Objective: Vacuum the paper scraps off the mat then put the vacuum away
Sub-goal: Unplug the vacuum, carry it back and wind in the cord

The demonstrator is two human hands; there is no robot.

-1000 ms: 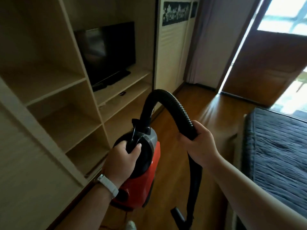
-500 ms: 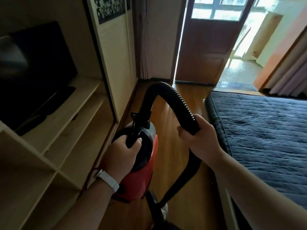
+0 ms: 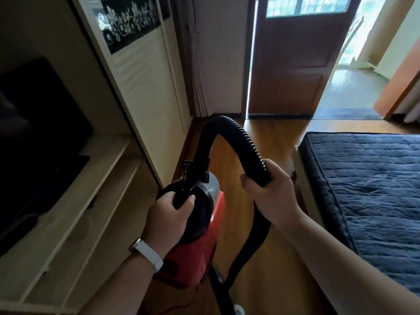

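One wide-angle camera on the person's head looks forward and down over the floor (image 3: 272, 137) toward the door (image 3: 293, 64).

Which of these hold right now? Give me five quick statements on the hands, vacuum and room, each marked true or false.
1. The left hand grips the handle of the red vacuum. True.
2. The right hand holds nothing. False: its fingers are curled round the black ribbed hose.
3. The vacuum sits on the dark blue quilted mat. False: it is over the wooden floor, left of the mat.
4. A white band is on the left wrist. True.
5. The television is on the person's right. False: it is on the left, in the shelf unit.
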